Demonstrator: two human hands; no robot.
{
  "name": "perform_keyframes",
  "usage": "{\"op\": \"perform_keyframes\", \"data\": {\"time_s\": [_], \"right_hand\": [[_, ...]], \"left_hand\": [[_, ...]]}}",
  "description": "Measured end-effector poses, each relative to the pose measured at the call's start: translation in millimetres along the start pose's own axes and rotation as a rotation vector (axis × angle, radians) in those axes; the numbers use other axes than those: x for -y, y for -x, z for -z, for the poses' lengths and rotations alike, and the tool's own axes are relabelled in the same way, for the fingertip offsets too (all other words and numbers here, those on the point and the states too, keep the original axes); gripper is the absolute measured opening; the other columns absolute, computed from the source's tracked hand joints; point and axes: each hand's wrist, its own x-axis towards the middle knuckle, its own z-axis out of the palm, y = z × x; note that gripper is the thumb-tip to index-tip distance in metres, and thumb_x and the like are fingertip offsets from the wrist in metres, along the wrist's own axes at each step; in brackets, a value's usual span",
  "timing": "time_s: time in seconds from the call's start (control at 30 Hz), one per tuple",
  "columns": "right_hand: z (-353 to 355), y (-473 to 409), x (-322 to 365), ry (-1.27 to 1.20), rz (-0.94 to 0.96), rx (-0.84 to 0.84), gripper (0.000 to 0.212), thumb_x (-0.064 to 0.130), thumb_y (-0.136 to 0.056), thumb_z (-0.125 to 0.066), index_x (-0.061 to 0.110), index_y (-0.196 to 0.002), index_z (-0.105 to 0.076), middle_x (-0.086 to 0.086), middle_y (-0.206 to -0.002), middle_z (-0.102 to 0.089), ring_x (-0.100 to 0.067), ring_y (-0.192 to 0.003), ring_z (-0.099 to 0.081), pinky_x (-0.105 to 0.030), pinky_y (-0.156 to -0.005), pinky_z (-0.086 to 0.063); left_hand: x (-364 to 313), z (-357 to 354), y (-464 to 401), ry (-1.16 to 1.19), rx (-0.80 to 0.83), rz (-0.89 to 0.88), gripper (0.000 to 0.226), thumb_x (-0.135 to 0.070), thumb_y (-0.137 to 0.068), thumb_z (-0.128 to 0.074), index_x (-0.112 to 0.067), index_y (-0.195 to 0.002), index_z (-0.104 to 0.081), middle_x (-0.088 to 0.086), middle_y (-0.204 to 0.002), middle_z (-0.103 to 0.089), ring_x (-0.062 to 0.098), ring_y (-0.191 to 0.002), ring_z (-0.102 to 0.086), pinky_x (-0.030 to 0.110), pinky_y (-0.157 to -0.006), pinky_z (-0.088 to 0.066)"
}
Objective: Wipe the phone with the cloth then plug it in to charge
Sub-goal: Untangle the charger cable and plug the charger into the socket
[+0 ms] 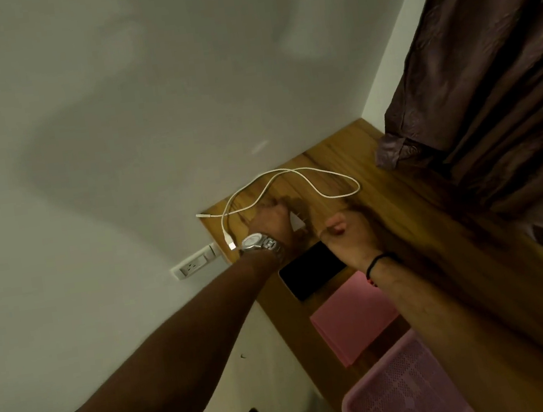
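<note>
Reaching forward over the wooden counter, the left hand lies palm down with its fingers stretched toward a small white charger block, which shows just past its knuckles; whether the fingers actually pinch the block cannot be told, since the hand hides the contact. The right hand sits just beside it, its fingers curled loosely inward around nothing visible, thumb side up.

A silver metal wristwatch circles the left wrist, and a thin black band circles the right wrist.

One white charging cable lies in loose loops on the counter beyond both hands; one of its ends, a USB plug, hangs off the counter's left edge next to the watch, and the other end pokes out over the far left corner.

One black rectangular phone lies flat, screen dark, on the counter between the two forearms, nearer than the hands. Just beside it, nearer still, lies one folded pink cloth, partly under the right forearm. One pink perforated plastic basket stands at the nearest end of the counter.

One white wall socket plate sits on the pale wall to the left, below counter level. A dark brown curtain hangs along the right side, its hem resting on the counter.
</note>
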Motion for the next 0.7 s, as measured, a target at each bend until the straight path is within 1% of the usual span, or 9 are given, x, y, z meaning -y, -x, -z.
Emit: {"op": "perform_keyframes", "data": {"time_s": [0.1,0.2,0.3,0.37,0.4,0.47,0.53,0.6,0.7], "right_hand": [[-4.4,-7.4,-1.4,-0.008,-0.001,-0.005,0.012,0.029,-0.076,-0.078,0.027,-0.079,-0.067,0.011,-0.077,-0.067,-0.016,-0.083,-0.070,-0.030,-0.076,-0.057],[-4.3,-12.9,2.5,-0.019,0.008,-0.042,0.012,0.032,-0.075,-0.077,0.032,-0.076,-0.065,0.017,-0.075,-0.066,-0.011,-0.081,-0.069,-0.031,-0.078,-0.058],[-8.6,-13.6,13.5,-0.051,0.060,-0.086,0.012,0.027,-0.079,-0.072,0.035,-0.071,-0.065,0.015,-0.076,-0.071,-0.007,-0.076,-0.068,-0.030,-0.077,-0.059],[-17.0,-11.3,23.1,-0.075,0.091,-0.056,0.011,0.018,-0.084,-0.067,0.027,-0.085,-0.072,0.006,-0.087,-0.076,-0.011,-0.082,-0.070,-0.035,-0.081,-0.060],[-24.3,-9.8,28.9,-0.056,0.129,-0.016,0.015,0.013,-0.087,-0.065,0.023,-0.094,-0.073,0.003,-0.093,-0.075,-0.014,-0.087,-0.070,-0.039,-0.086,-0.059],[-41.3,-3.3,45.0,0.040,0.259,0.103,0.024,0.006,-0.091,-0.061,0.017,-0.111,-0.070,-0.002,-0.100,-0.072,-0.019,-0.095,-0.068,-0.041,-0.092,-0.057],[-61.8,1.9,65.9,0.187,0.459,0.188,0.026,0.006,-0.096,-0.057,0.015,-0.118,-0.067,-0.008,-0.109,-0.071,-0.025,-0.103,-0.065,-0.041,-0.098,-0.053],[-85.4,4.4,86.2,0.380,0.624,0.297,0.027,0.011,-0.099,-0.053,0.013,-0.122,-0.067,-0.013,-0.124,-0.067,-0.030,-0.116,-0.061,-0.036,-0.103,-0.046],[-116.7,1.1,104.4,0.596,0.614,0.418,0.030,0.016,-0.102,-0.049,0.005,-0.125,-0.066,-0.019,-0.129,-0.065,-0.036,-0.119,-0.061,-0.038,-0.095,-0.047]], "left_hand": [[-1.5,-4.8,-16.1,-0.075,0.116,-0.012,0.062,-0.054,-0.083,-0.073,-0.013,-0.129,-0.063,0.016,-0.132,-0.062,0.036,-0.116,-0.064,0.042,-0.093,-0.059],[0.8,-1.6,-16.2,-0.016,0.131,0.007,0.046,-0.040,-0.089,-0.072,-0.011,-0.125,-0.065,0.016,-0.128,-0.066,0.035,-0.115,-0.066,0.040,-0.093,-0.056],[9.7,15.3,0.3,0.393,0.048,0.227,0.043,-0.045,-0.080,-0.077,-0.017,-0.111,-0.066,0.007,-0.107,-0.074,0.028,-0.094,-0.073,0.039,-0.082,-0.063],[21.8,36.4,13.8,0.802,0.047,0.422,0.035,-0.046,-0.080,-0.078,-0.023,-0.102,-0.066,0.004,-0.099,-0.075,0.022,-0.083,-0.074,0.036,-0.074,-0.064],[31.6,48.3,18.7,1.008,0.086,0.508,0.029,-0.046,-0.084,-0.076,-0.022,-0.098,-0.066,0.004,-0.094,-0.074,0.020,-0.077,-0.071,0.034,-0.067,-0.062],[53.3,70.8,31.4,1.352,0.176,0.556,0.025,-0.046,-0.092,-0.069,-0.021,-0.090,-0.065,0.004,-0.077,-0.066,0.018,-0.061,-0.061,0.026,-0.051,-0.047],[74.4,85.3,40.7,1.471,0.169,0.570,0.036,-0.053,-0.093,-0.067,-0.017,-0.089,-0.064,0.006,-0.069,-0.061,0.019,-0.056,-0.054,0.027,-0.051,-0.038],[90.5,93.1,45.6,1.480,0.143,0.619,0.044,-0.058,-0.093,-0.065,-0.014,-0.095,-0.066,0.010,-0.075,-0.066,0.023,-0.061,-0.059,0.031,-0.056,-0.042],[106.0,101.1,49.0,1.627,0.225,0.638,0.034,-0.036,-0.101,-0.045,-0.006,-0.108,-0.061,0.016,-0.083,-0.070,0.028,-0.067,-0.065,0.032,-0.056,-0.051]]}}
